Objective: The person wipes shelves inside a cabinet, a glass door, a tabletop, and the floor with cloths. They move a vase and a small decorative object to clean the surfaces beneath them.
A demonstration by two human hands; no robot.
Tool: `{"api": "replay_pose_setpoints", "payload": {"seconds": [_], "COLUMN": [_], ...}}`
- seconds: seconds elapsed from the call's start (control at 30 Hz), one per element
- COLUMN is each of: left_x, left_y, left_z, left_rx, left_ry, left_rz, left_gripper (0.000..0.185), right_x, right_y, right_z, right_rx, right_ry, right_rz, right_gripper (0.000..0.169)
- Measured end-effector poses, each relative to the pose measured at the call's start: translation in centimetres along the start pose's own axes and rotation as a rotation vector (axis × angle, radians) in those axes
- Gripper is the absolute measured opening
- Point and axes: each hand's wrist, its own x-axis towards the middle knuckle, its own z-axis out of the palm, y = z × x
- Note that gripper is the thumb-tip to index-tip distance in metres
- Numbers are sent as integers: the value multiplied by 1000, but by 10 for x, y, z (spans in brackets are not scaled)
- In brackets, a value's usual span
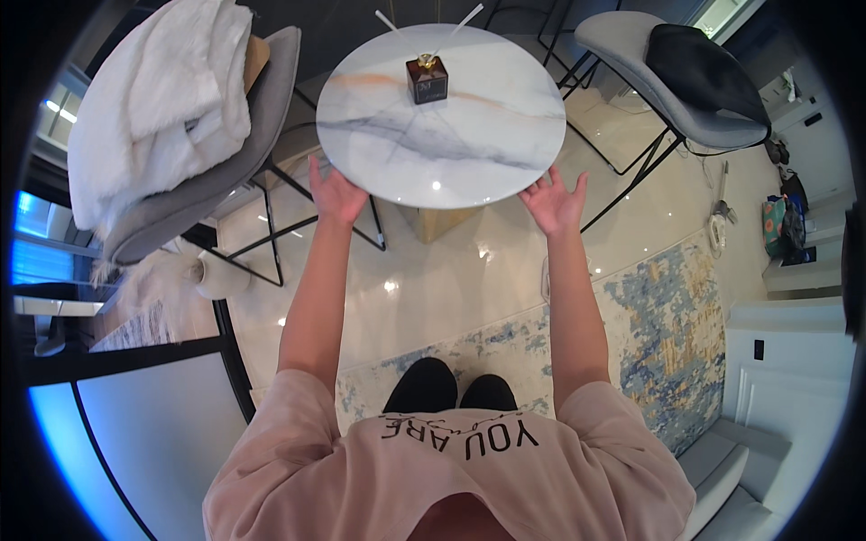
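Observation:
In front of me is a round marble-patterned tabletop, white with grey and orange veins, above a gold-coloured base. My left hand is palm up at its near left edge, the thumb spread outward. At the near right edge my right hand is also palm up, with thumb and index finger apart. The rim hides other fingers of both hands; whether they touch the underside is unclear. A dark glass reed diffuser bottle with a gold collar and two white sticks stands upright on the tabletop.
A grey chair at left carries a white furry throw. At right, another grey chair holds a black bag. A white vase stands low left. A patterned rug lies on glossy floor tiles.

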Motion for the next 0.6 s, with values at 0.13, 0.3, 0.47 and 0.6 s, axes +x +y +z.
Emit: {"api": "replay_pose_setpoints", "payload": {"seconds": [0.13,0.3,0.47,0.6], "left_x": [-3,-19,-61,-102], "left_y": [0,-17,-37,-52], "left_z": [7,10,21,19], "left_rx": [-68,-80,-25,4], "left_ry": [50,44,19,57], "left_rz": [-3,13,-31,-65], "left_gripper": [92,89,84,84], "right_x": [2,-10,-45,-92], "right_y": [-4,-18,-35,-42], "right_z": [15,13,-2,-22], "right_rx": [11,-108,-158,-200], "right_ry": [99,124,143,191], "right_rz": [-8,-12,-3,-3], "right_gripper": [96,100,98,89]}}
